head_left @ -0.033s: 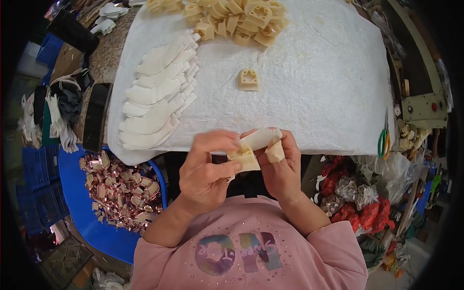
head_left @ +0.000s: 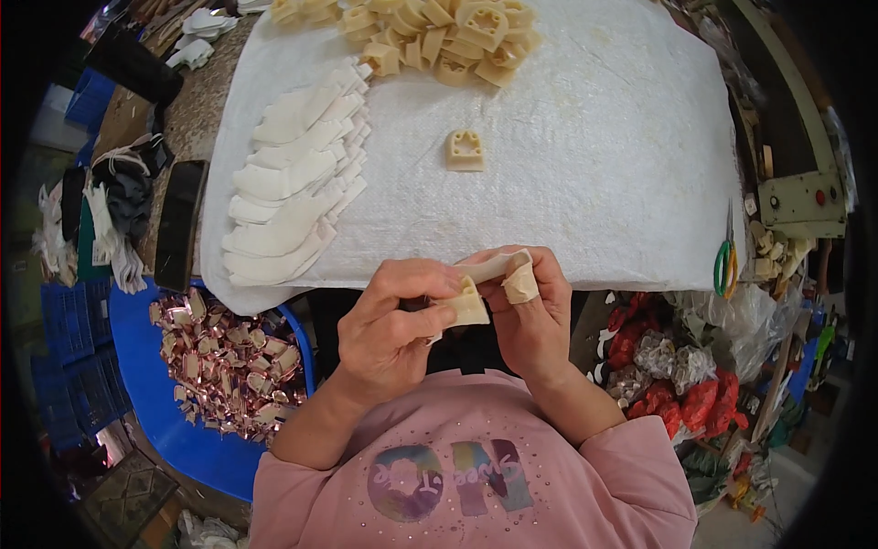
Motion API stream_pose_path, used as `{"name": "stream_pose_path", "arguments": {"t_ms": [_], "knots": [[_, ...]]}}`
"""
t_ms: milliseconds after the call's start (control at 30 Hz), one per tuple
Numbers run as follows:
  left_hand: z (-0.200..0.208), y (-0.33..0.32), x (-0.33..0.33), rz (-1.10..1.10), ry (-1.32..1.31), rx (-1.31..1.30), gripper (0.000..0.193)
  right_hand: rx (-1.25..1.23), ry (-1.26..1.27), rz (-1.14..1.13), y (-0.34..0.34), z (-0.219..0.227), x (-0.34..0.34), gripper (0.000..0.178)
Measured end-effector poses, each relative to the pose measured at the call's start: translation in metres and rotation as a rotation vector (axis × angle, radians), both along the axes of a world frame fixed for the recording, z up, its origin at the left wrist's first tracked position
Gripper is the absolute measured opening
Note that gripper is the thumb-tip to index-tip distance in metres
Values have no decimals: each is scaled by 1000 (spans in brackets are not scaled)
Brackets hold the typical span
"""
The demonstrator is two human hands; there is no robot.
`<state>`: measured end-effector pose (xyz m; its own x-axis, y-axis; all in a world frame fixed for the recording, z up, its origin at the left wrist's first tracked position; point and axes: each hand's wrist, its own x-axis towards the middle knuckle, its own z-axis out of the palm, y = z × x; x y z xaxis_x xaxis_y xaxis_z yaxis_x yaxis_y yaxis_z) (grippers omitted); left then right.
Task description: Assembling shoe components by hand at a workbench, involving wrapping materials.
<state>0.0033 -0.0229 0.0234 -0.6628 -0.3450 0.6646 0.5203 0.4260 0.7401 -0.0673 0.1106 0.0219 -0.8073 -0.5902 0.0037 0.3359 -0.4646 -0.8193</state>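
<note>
Over the table's near edge, my left hand (head_left: 389, 325) pinches a small cream moulded plastic piece (head_left: 471, 306) between thumb and fingers. Beside it, my right hand (head_left: 538, 316) is closed on a white curved strip (head_left: 489, 266), which runs along the far side of the piece toward my left fingertips. A beige wrap (head_left: 521, 282) covers the right thumb. Whether the strip touches the piece all along is hidden by the fingers. One similar cream piece (head_left: 465, 152) stands alone on the white woven sheet (head_left: 567, 174). Overlapping white strips (head_left: 283, 206) lie fanned out at the left.
A heap of cream pieces (head_left: 439, 37) lies at the far side. Scissors (head_left: 725, 265) with green and orange handles hang at the right edge. At lower left, a blue tub (head_left: 160, 403) holds shiny copper-coloured parts (head_left: 233, 366). A dark phone-like slab (head_left: 180, 224) lies left of the sheet.
My left fingers, blurred and raised by the strip before, have come down onto the cream piece. The strip has turned and shows a narrower face. The view has shifted slightly.
</note>
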Motion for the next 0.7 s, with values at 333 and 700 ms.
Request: {"name": "stream_pose_path", "arguments": {"t_ms": [333,700], "knots": [[-2,3,-5,102,-85,-385,17,97,-56,25,18,-3,1,24],[6,1,-6,100,-232,-535,18,670,626,129,8,20,-15,24]]}}
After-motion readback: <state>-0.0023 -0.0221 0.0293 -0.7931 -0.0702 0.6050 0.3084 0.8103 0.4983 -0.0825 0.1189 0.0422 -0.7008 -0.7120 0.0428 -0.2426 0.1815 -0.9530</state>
